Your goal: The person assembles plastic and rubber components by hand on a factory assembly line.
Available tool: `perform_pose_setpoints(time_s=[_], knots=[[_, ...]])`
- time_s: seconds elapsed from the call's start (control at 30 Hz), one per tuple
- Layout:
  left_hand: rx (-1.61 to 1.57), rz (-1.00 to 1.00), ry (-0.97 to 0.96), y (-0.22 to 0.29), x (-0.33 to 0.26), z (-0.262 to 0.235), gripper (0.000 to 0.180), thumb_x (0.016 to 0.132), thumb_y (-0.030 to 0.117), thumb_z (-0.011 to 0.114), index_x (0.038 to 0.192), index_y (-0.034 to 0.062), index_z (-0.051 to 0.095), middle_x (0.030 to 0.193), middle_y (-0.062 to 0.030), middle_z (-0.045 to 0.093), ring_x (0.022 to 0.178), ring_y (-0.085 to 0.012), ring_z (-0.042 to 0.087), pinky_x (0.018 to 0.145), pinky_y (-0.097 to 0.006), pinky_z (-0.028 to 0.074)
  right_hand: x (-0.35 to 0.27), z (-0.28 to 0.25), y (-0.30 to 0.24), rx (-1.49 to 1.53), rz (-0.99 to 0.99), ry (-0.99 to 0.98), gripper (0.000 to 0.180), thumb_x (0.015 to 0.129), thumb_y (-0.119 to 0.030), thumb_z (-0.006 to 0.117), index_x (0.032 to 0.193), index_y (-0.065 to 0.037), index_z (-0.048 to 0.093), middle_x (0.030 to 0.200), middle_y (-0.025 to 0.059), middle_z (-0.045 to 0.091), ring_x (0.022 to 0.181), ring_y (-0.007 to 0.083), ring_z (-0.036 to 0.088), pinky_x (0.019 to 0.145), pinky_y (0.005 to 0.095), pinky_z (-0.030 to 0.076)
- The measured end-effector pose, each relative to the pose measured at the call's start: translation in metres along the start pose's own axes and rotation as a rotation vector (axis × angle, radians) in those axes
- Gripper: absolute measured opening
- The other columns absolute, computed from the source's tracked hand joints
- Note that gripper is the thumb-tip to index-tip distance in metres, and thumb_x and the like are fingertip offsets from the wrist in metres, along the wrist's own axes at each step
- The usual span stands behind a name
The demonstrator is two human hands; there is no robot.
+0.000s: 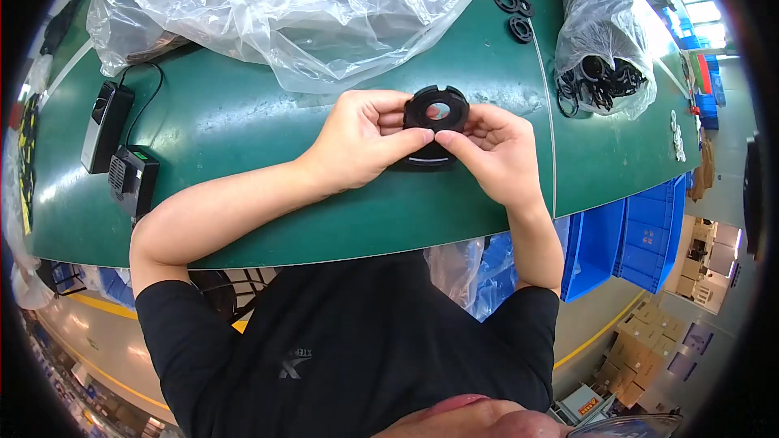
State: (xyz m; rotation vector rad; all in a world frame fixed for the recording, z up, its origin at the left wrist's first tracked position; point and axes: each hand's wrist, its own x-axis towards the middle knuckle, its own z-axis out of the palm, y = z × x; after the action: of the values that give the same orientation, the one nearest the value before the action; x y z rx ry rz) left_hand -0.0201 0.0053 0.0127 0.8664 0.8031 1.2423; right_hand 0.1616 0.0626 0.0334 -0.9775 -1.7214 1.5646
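Note:
Both hands hold a black round plastic part [436, 110] with a centre hole and notched rim, tilted up just above the green table [243, 122]. My left hand [363, 139] grips its left side, thumb pressed on the lower front. My right hand [497, 150] grips its right side, thumb meeting the left one. A second black ring-shaped piece [426, 164] sits under the hands, mostly hidden.
A large crumpled clear plastic bag [292, 8] lies at the back. A smaller bag of black rings [600, 73] stands at back right, three loose black rings [514, 12] beside it. Two black devices with a cable [109, 122] lie left. Blue bins [641, 235] stand lower right.

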Motion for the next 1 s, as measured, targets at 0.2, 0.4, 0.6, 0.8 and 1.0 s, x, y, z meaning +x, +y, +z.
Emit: perform_pose_setpoints(time_s=[0.2, 0.4, 0.6, 0.8, 1.0], knots=[[-0.002, -0.016, 0.002, 0.000, 0.002, 0.000, 0.028, 0.081, -0.001, 0.061, 0.108, -0.0062, 0.057, 0.101, -0.0101, 0.062, 0.093, -0.0121, 0.059, 0.083, -0.025, 0.049, 0.003, -0.004, -0.001, 0.038, 0.098, -0.060, 0.019, 0.079, 0.000, 0.066, 0.097, 0.007, 0.062, 0.084, 0.0047, 0.063, 0.075, 0.0062, 0.058, 0.065, 0.0187, 0.048], [0.000, 0.071, -0.007, -0.003, 0.004, 0.002, 0.038, 0.081, -0.003, 0.058, 0.118, -0.0045, 0.048, 0.107, -0.0099, 0.059, 0.096, -0.0137, 0.058, 0.086, -0.026, 0.048, 0.003, -0.005, -0.003, 0.115, 0.008, 0.083, 0.021, 0.081, -0.001, 0.065, 0.100, 0.007, 0.062, 0.085, 0.0056, 0.064, 0.075, 0.0074, 0.059, 0.066, 0.0187, 0.048], [0.105, 0.114, -0.092, -0.004, 0.000, 0.003, 0.043, 0.083, 0.000, 0.060, 0.123, -0.0010, 0.044, 0.109, -0.0062, 0.054, 0.104, -0.0121, 0.051, 0.091, -0.029, 0.043, 0.000, -0.006, -0.003, 0.095, -0.070, 0.084, 0.014, 0.080, -0.001, 0.066, 0.092, 0.005, 0.065, 0.082, 0.0050, 0.064, 0.073, 0.0083, 0.058, 0.064, 0.0197, 0.047], [0.029, 0.028, -0.036, 0.001, 0.002, 0.005, 0.029, 0.086, 0.008, 0.059, 0.113, -0.0004, 0.054, 0.103, -0.0049, 0.057, 0.096, -0.0106, 0.054, 0.086, -0.026, 0.044, 0.000, -0.004, -0.004, -0.153, -0.255, 0.033, 0.012, 0.077, -0.001, 0.068, 0.087, 0.005, 0.066, 0.079, 0.0084, 0.065, 0.070, 0.0106, 0.060, 0.061, 0.0206, 0.047], [0.110, 0.066, -0.017, 0.005, 0.003, 0.005, 0.025, 0.086, 0.009, 0.060, 0.108, -0.0010, 0.057, 0.099, -0.0041, 0.059, 0.092, -0.0095, 0.055, 0.082, -0.025, 0.044, 0.000, 0.000, -0.007, -0.223, -0.327, 0.063, 0.012, 0.075, 0.000, 0.068, 0.087, 0.004, 0.066, 0.079, 0.0100, 0.065, 0.070, 0.0127, 0.062, 0.059, 0.0226, 0.049]])
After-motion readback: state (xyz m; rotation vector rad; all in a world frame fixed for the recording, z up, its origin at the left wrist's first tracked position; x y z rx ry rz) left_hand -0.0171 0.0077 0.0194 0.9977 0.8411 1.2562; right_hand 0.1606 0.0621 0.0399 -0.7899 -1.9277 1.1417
